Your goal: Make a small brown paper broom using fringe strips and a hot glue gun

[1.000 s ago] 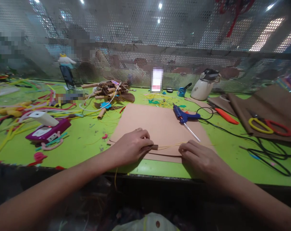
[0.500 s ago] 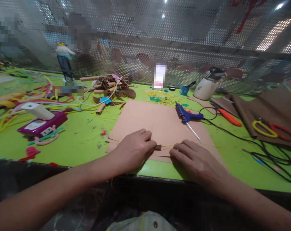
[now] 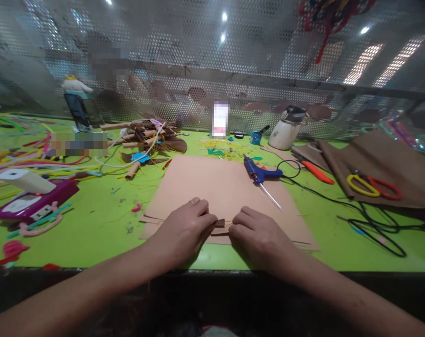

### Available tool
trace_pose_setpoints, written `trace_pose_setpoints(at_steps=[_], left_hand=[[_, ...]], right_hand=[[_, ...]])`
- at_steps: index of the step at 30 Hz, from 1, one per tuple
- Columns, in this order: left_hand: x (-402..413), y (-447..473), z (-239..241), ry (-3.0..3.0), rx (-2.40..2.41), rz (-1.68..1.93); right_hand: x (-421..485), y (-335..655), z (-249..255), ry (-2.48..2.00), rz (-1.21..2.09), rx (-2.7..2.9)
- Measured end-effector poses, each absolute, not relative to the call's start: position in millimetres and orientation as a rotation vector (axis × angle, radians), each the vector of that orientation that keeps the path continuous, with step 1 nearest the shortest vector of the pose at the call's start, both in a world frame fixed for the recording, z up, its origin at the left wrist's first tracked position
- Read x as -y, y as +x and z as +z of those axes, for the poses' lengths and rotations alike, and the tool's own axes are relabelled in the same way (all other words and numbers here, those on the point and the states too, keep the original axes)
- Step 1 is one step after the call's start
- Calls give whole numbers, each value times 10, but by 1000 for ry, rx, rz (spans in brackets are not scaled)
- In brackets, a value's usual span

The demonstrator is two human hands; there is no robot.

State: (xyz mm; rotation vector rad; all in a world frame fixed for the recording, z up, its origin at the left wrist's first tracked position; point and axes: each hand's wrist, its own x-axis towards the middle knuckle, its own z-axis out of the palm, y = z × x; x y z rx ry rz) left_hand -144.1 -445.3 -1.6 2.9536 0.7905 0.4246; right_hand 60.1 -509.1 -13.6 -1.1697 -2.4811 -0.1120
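Apparently to steady the brown strip (image 3: 219, 223), my left hand (image 3: 182, 224) pinches it, fingers closed, at the near edge of the card (image 3: 201, 182), one end poking out. Along that same edge, my right hand (image 3: 260, 232) curls nearly closed by the yellow thread (image 3: 227, 224), though I can't tell whether it grips any; the glue gun (image 3: 259, 173) lies on the card's far right, probably for easy reach.

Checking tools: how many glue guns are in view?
1: blue glue gun, at the far right corner of the brown sheets, beyond the right hand. Others may be hidden.
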Motion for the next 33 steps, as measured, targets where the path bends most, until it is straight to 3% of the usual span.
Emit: trace_pose_setpoints(at_steps=[5, 16, 33], left_hand=[[4435, -1445, 2, 2943, -742, 470], [4418, -1456, 44, 2994, -772, 392], [4459, -1475, -3, 2899, -792, 402]], right_hand=[[5044, 626, -84, -1184, 56, 2410], [5018, 585, -122, -1162, -130, 2437], [5071, 583, 2, -1131, 140, 2541]])
